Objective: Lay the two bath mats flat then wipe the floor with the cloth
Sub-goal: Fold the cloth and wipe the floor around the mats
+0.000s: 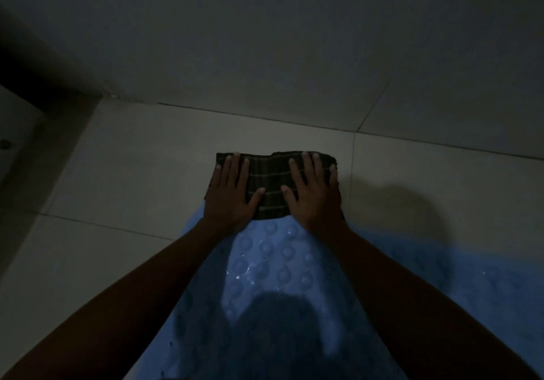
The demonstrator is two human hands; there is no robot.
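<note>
A dark striped cloth (272, 179) lies folded on the pale tiled floor (141, 173), just past the far end of a blue bath mat (273, 264) dotted with round suction cups. My left hand (231, 194) presses flat on the cloth's left part, fingers spread. My right hand (315, 191) presses flat on its right part. A second blue mat (441, 262) lies flat to the right, partly behind my right forearm. The scene is dim.
A wall (265, 41) rises just beyond the cloth, meeting the floor along a dark joint. A dark door frame or corner (38, 85) stands at the left. My shadow falls on the tile to the right of the cloth.
</note>
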